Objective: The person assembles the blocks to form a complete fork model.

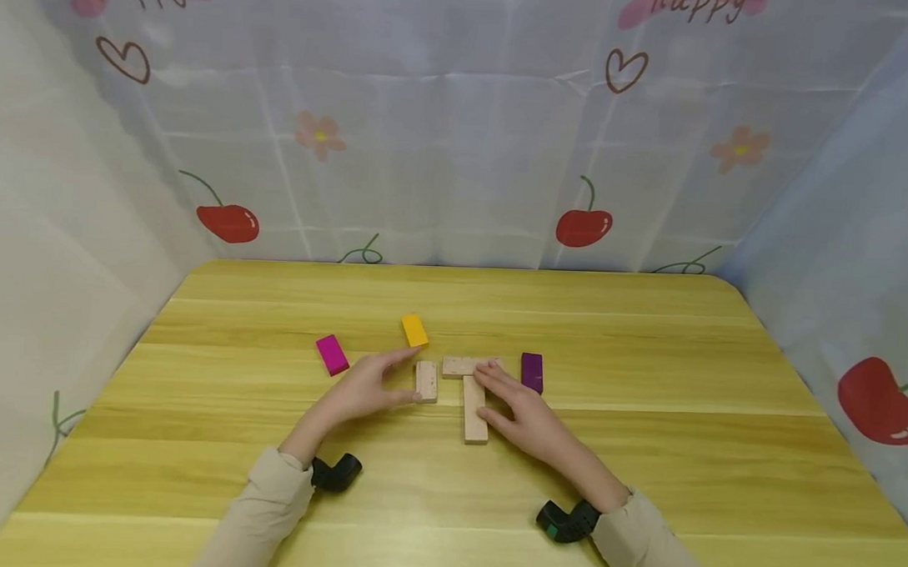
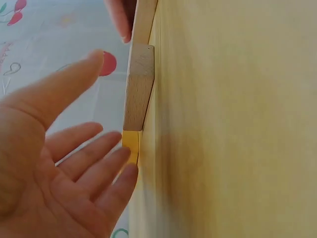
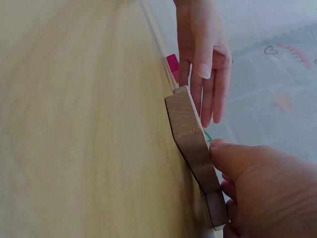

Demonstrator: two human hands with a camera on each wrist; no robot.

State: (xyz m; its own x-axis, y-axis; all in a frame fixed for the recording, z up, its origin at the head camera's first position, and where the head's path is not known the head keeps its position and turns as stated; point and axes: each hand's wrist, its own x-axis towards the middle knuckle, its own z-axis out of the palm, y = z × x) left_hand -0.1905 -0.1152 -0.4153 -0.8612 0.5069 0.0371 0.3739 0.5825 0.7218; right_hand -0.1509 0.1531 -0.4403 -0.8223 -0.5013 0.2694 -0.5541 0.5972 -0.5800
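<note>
Two hands flat on the surface [image 1: 647, 340]: left hand [image 1: 363, 389] has straight fingers, holding nothing, tips beside the short wood block [image 1: 425, 380]; right hand [image 1: 520, 411] presses flat on the T-shaped wood blocks [image 1: 474, 401]. We'd slide the short block w/ fingertips, low & slow. Yellow block [image 1: 414, 330] sits just past left fingertips, purple block [image 1: 532, 371] beside right fingers; plenty of room toward us.

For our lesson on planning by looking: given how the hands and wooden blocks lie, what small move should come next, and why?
Probably the left hand should slide the short wooden block right, against the T-shaped pair of blocks. Its straight fingers lie beside that block, a gap separates it from the T, and the right hand already rests on the T, steadying it.
</note>
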